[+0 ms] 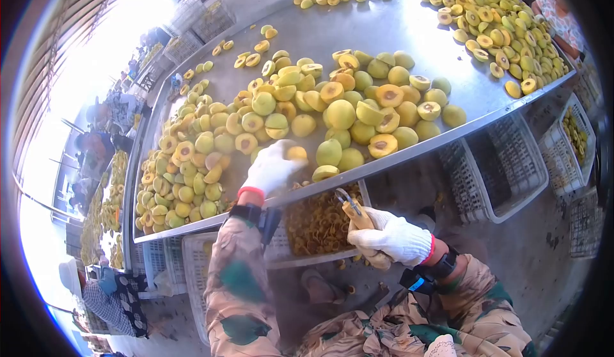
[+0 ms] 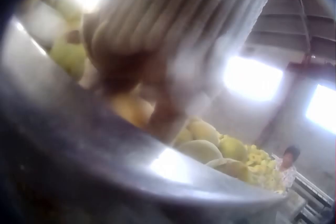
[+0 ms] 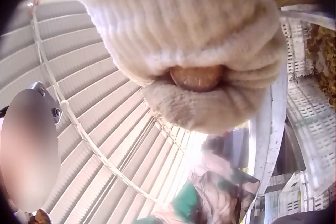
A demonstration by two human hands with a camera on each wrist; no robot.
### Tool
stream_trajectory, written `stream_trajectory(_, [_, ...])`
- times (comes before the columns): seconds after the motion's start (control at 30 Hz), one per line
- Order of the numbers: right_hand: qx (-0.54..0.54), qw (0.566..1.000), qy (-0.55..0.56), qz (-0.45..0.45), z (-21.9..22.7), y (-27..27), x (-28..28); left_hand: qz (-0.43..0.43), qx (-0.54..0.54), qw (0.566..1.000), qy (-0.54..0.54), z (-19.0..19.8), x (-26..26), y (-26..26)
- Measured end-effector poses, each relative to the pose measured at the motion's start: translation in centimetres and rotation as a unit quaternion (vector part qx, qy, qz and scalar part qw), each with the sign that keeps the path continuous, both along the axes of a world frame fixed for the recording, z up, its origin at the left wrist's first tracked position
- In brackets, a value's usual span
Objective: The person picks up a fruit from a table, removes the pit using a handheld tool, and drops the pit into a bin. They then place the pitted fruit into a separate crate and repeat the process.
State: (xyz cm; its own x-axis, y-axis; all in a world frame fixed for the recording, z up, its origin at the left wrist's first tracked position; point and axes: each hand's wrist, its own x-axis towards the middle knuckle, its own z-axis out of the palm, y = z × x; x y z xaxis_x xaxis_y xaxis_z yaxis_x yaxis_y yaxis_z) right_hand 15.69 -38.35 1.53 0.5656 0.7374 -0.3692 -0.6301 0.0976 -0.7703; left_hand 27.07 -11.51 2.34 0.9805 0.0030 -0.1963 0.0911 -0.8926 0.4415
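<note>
In the head view my left hand (image 1: 272,168), in a white knit glove, is over the table's near edge. Its fingers hold a blurred yellow peach (image 1: 296,154); the left wrist view shows the same gloved hand (image 2: 168,40) bent down close to the metal rim. My gloved right hand (image 1: 393,238) grips a wooden-handled pitting tool (image 1: 357,213) with a curved metal tip, in front of the table edge. In the right wrist view the fingers curl round the handle, whose butt end (image 3: 197,78) shows. Halved and whole peaches (image 1: 342,114) lie heaped just beyond both hands.
The metal table (image 1: 384,31) has a raised rim along its near side. Below it stands a crate of brown scraps (image 1: 320,226), with a white crate (image 1: 502,171) to the right. More peaches (image 1: 505,31) pile at the far right, near another person (image 1: 556,18).
</note>
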Motion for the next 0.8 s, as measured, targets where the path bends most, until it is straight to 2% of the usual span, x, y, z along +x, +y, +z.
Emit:
stream_trajectory(0.03, [-0.002, 1.0, -0.004, -0.013, -0.1, 0.1, 0.0, 0.059, -0.115, 0.991, 0.029, 0.9, -0.4, 0.1])
stream_trajectory(0.07, [-0.003, 1.0, -0.006, -0.024, -0.2, 0.4, 0.0, 0.106, -0.312, 0.944, 0.022, 0.7, -1.2, 0.8])
stream_trajectory(0.13, [-0.027, 0.999, -0.015, -0.025, -0.9, 1.2, -0.1, -0.008, -0.501, 0.866, -0.001, -1.8, -3.3, 3.1])
stream_trajectory(0.17, [-0.041, 0.998, -0.035, -0.02, -0.7, 1.7, -0.2, -0.006, -0.594, 0.803, 0.047, 0.5, -5.8, 1.2])
stream_trajectory(0.23, [-0.074, 0.995, -0.072, -0.01, 0.0, 2.7, -0.6, -0.003, -0.526, 0.851, 0.002, -0.4, -8.9, 0.0])
stream_trajectory(0.3, [-0.082, 0.993, -0.083, -0.002, 0.5, 3.6, -0.8, 0.022, -0.601, 0.799, 0.014, -1.6, -11.2, -0.6])
stream_trajectory(0.37, [-0.077, 0.993, -0.091, -0.003, 0.5, 4.3, -1.1, 0.065, -0.787, 0.609, 0.077, -3.1, -12.9, -0.6])
stream_trajectory(0.4, [-0.101, 0.989, -0.111, -0.001, 0.4, 4.5, -1.2, 0.039, -0.787, 0.609, 0.089, -3.4, -13.4, -0.5])
stream_trajectory(0.5, [-0.185, 0.962, -0.202, 0.011, 0.0, 5.2, -1.5, 0.067, -0.745, 0.664, 0.001, -4.0, -14.5, -1.5])
stream_trajectory(0.63, [-0.268, 0.919, -0.288, 0.021, -1.1, 6.0, -1.9, 0.065, -0.685, 0.724, -0.043, -4.0, -14.9, -1.8])
stream_trajectory(0.73, [-0.33, 0.886, -0.321, 0.06, -0.2, 6.0, -1.9, 0.107, -0.653, 0.75, -0.019, -3.3, -14.9, -1.7])
stream_trajectory(0.8, [-0.346, 0.875, -0.33, 0.072, -0.5, 6.0, -2.0, 0.097, -0.613, 0.784, 0.0, -3.2, -14.6, -1.2])
